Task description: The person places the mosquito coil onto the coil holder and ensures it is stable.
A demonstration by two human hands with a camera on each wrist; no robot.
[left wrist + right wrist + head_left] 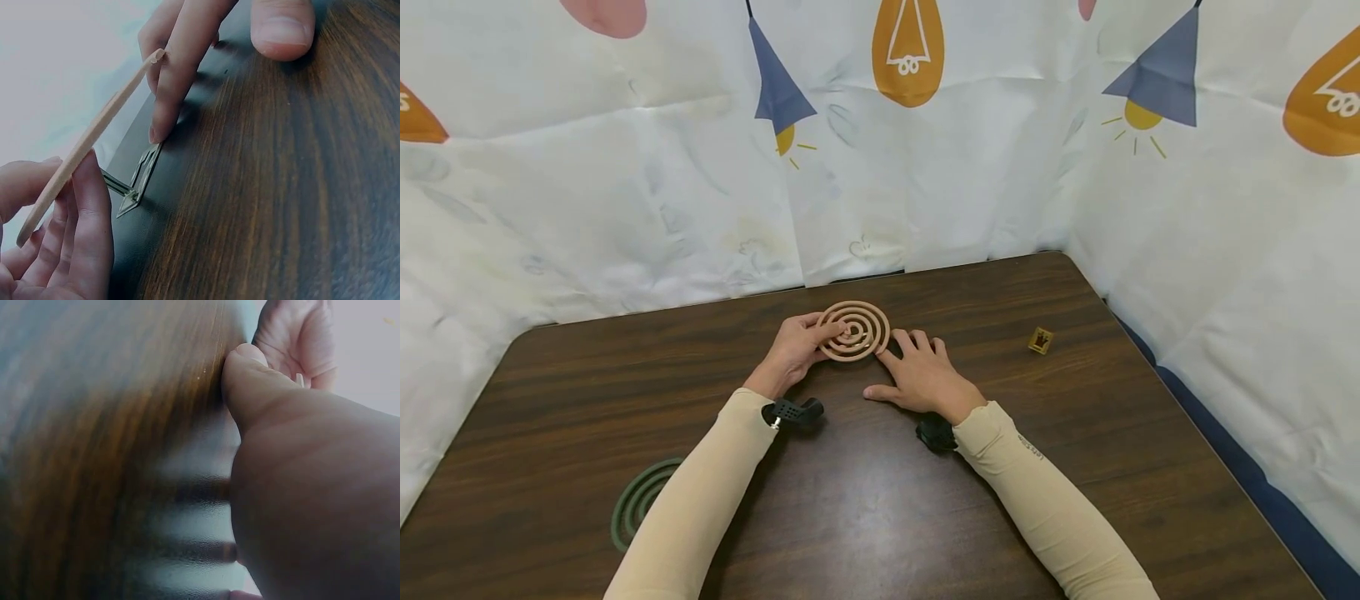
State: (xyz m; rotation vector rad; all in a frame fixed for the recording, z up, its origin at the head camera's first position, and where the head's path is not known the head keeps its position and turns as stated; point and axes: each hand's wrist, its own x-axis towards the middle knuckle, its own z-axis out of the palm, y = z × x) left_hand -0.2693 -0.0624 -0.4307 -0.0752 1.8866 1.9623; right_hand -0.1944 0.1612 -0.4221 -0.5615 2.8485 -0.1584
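Observation:
A tan mosquito coil is held near the table's far edge by my left hand. In the left wrist view, that hand pinches the coil by its rim, thumb on one face and fingers on the other, tilted above a thin metal stand. One prong of the stand rises toward the coil. My right hand lies spread, palm down, just right of the coil; a fingertip presses the stand's flat base. The right wrist view shows mostly the right thumb close over the wood.
A green coil lies at the left, partly covered by the left sleeve. A small gold square piece with a dark figure sits toward the right on the brown table. A printed white curtain hangs behind.

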